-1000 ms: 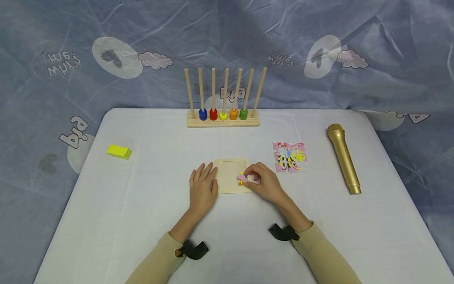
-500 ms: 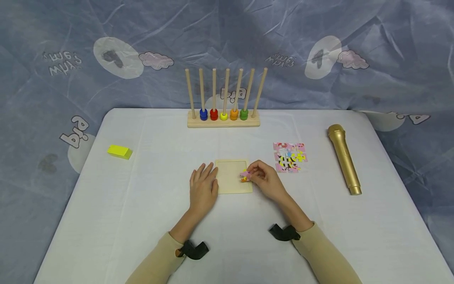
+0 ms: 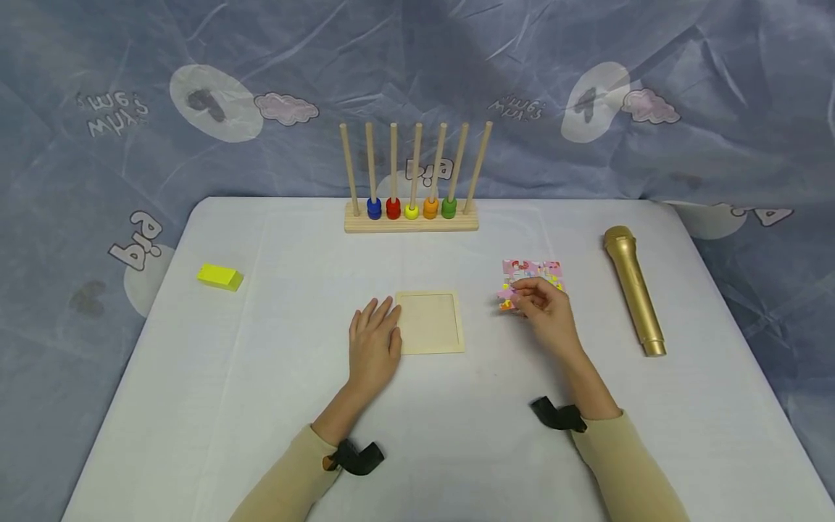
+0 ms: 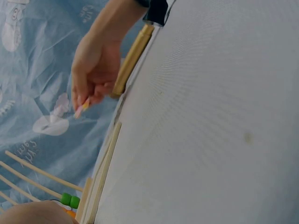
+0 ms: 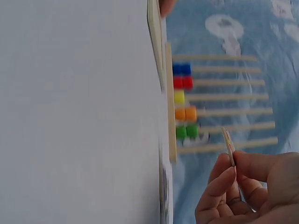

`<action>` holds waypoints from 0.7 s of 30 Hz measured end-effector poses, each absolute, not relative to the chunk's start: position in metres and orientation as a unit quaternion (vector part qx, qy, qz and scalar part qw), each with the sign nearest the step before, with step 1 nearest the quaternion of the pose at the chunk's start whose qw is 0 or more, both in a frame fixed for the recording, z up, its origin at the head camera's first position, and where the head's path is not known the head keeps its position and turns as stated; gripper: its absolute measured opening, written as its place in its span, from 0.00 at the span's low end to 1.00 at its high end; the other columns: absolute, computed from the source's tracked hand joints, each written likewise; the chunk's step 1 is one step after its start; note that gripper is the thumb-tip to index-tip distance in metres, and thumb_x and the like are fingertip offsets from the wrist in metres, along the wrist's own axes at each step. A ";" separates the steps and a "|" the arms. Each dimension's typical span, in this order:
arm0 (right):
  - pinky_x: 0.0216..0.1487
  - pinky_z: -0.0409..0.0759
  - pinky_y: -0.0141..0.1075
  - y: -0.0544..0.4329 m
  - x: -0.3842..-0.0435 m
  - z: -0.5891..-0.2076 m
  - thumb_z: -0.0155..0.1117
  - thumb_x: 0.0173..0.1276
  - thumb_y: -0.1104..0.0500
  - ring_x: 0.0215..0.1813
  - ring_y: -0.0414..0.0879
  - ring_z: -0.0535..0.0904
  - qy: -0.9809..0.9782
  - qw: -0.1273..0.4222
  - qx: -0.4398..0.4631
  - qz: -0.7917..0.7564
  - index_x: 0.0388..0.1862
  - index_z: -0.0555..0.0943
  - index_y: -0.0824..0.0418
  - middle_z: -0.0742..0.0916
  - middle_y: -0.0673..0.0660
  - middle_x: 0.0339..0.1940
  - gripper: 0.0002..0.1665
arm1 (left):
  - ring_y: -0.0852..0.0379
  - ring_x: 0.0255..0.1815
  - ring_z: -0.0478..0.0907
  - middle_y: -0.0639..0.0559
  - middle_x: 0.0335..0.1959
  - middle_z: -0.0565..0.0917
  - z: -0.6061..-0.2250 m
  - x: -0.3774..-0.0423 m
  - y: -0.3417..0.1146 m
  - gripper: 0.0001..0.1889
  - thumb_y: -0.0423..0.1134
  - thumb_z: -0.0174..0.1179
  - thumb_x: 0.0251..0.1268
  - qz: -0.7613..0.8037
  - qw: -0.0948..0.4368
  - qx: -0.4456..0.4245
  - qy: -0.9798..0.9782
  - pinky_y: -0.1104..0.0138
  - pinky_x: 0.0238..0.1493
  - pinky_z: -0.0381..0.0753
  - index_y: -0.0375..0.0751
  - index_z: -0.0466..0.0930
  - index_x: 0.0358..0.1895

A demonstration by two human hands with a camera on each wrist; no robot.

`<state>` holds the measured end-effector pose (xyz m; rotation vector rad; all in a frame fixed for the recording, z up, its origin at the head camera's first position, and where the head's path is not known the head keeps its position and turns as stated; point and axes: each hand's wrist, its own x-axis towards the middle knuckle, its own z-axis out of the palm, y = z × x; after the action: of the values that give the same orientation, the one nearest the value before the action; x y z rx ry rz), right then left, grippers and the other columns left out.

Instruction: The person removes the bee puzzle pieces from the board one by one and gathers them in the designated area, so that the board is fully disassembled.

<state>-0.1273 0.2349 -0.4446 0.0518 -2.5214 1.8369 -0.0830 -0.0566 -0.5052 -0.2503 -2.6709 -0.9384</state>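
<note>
My right hand (image 3: pixel 546 310) pinches a pink and yellow jigsaw piece (image 3: pixel 505 296) between thumb and fingers. In the right wrist view the jigsaw piece (image 5: pixel 229 143) is seen edge-on, held up off the table. Behind and partly hidden by that hand lies a partly assembled pink jigsaw (image 3: pixel 531 267). My left hand (image 3: pixel 375 344) lies flat with fingers extended, its fingertips and thumb at the left edge of a shallow square wooden puzzle tray (image 3: pixel 427 322). Nothing lies inside the tray.
A wooden rack (image 3: pixel 411 226) with upright pegs and coloured beads stands at the table's back edge. A gold microphone (image 3: pixel 634 293) lies at the right. Far left is a yellow block (image 3: pixel 219 277). A patterned blue-grey cloth (image 3: pixel 417 87) hangs behind the white table.
My right hand has lifted the jigsaw piece off the tray and carried it right, over the near-left part of the jigsaw. The left hand has stayed put.
</note>
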 end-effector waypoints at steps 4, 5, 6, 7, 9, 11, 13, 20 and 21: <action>0.29 0.78 0.25 0.270 -0.129 -0.448 0.61 0.68 0.69 0.31 0.35 0.79 -0.810 0.063 -0.063 0.579 0.50 0.78 0.74 0.83 0.45 0.31 0.14 | 0.39 0.71 0.65 0.41 0.65 0.76 -0.505 -0.083 -0.056 0.19 0.31 0.57 0.64 -0.326 0.149 -0.087 -0.929 0.39 0.71 0.55 0.36 0.80 0.58; 0.29 0.78 0.25 0.278 -0.129 -0.450 0.61 0.68 0.68 0.31 0.35 0.78 -0.813 0.075 -0.081 0.572 0.50 0.78 0.73 0.83 0.43 0.32 0.13 | 0.39 0.71 0.65 0.41 0.66 0.76 -0.505 -0.082 -0.056 0.19 0.31 0.57 0.64 -0.327 0.150 -0.088 -0.929 0.39 0.71 0.55 0.36 0.80 0.58; 0.29 0.77 0.24 0.285 -0.129 -0.452 0.61 0.68 0.68 0.31 0.34 0.78 -0.813 0.087 -0.099 0.566 0.50 0.78 0.72 0.82 0.43 0.31 0.13 | 0.39 0.71 0.65 0.41 0.65 0.76 -0.506 -0.082 -0.055 0.19 0.31 0.57 0.64 -0.327 0.152 -0.088 -0.929 0.39 0.70 0.55 0.36 0.80 0.58; 0.28 0.77 0.24 0.291 -0.129 -0.454 0.61 0.68 0.67 0.31 0.35 0.78 -0.814 0.098 -0.115 0.561 0.50 0.79 0.71 0.82 0.43 0.31 0.13 | 0.39 0.71 0.65 0.41 0.65 0.76 -0.506 -0.082 -0.055 0.19 0.30 0.57 0.64 -0.329 0.153 -0.088 -0.928 0.39 0.70 0.55 0.36 0.80 0.58; 0.27 0.75 0.24 0.300 -0.129 -0.459 0.62 0.68 0.67 0.30 0.35 0.77 -0.816 0.109 -0.140 0.550 0.50 0.79 0.70 0.82 0.42 0.30 0.13 | 0.38 0.71 0.65 0.40 0.65 0.76 -0.506 -0.082 -0.055 0.19 0.30 0.57 0.64 -0.331 0.152 -0.088 -0.927 0.38 0.70 0.55 0.36 0.80 0.58; 0.26 0.74 0.23 0.306 -0.130 -0.464 0.63 0.68 0.66 0.29 0.34 0.77 -0.822 0.109 -0.150 0.539 0.50 0.80 0.70 0.82 0.40 0.29 0.13 | 0.38 0.71 0.65 0.40 0.65 0.76 -0.507 -0.082 -0.055 0.19 0.30 0.57 0.64 -0.331 0.153 -0.087 -0.927 0.38 0.70 0.55 0.35 0.80 0.58; 0.25 0.74 0.23 0.309 -0.130 -0.467 0.63 0.68 0.65 0.28 0.33 0.77 -0.828 0.103 -0.152 0.530 0.50 0.80 0.71 0.81 0.39 0.28 0.14 | 0.38 0.71 0.65 0.40 0.65 0.76 -0.507 -0.082 -0.055 0.19 0.31 0.57 0.64 -0.331 0.153 -0.085 -0.927 0.38 0.71 0.54 0.35 0.80 0.58; 0.24 0.74 0.22 0.310 -0.128 -0.471 0.63 0.68 0.64 0.28 0.31 0.76 -0.853 0.094 -0.152 0.490 0.50 0.81 0.69 0.80 0.38 0.27 0.14 | 0.38 0.71 0.65 0.40 0.65 0.76 -0.508 -0.083 -0.055 0.19 0.31 0.56 0.64 -0.334 0.154 -0.087 -0.926 0.38 0.70 0.55 0.35 0.80 0.58; 0.24 0.74 0.22 0.310 -0.127 -0.471 0.63 0.68 0.63 0.28 0.31 0.76 -0.857 0.094 -0.154 0.483 0.49 0.81 0.69 0.80 0.39 0.27 0.13 | 0.38 0.71 0.65 0.40 0.65 0.76 -0.508 -0.083 -0.055 0.19 0.31 0.56 0.64 -0.334 0.154 -0.088 -0.926 0.38 0.70 0.55 0.35 0.80 0.58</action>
<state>-0.1271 0.3104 -0.4715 -0.4561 -2.5427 1.4326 -0.0829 -0.0551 -0.5081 -0.2524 -2.6541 -0.9581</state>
